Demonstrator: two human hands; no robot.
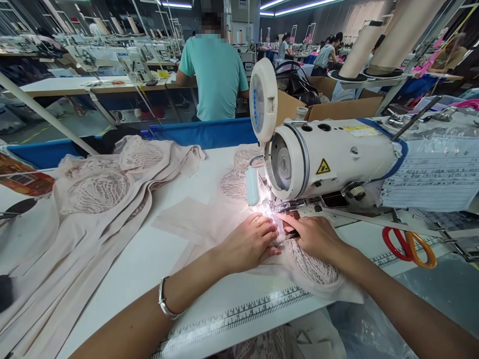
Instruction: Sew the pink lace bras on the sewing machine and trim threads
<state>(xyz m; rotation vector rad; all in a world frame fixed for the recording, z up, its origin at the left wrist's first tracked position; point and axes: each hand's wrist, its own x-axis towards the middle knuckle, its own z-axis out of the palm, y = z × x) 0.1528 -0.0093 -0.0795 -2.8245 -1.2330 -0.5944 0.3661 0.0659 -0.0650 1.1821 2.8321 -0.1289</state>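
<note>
A pale pink lace bra garment [314,267] lies under the lit needle area of a white sewing machine [333,154]. My left hand [252,242] rests on its fabric left of the needle, fingers laid out and slightly bent. On the other side, my right hand [314,237] stretches its index finger toward the presser foot. Its other fingers curl around a small dark item that I cannot make out. The needle tip is lost in the glare. More of the sheer fabric [190,217] spreads behind and left of my hands.
Several similar lace pieces [101,187] are heaped on the left of the table. Scissors with red and orange handles [409,247] lie at the right. A printed ruler [243,314] runs along the front edge. Thread cones [359,50] stand behind the machine; a person in a turquoise shirt [215,75] sits ahead.
</note>
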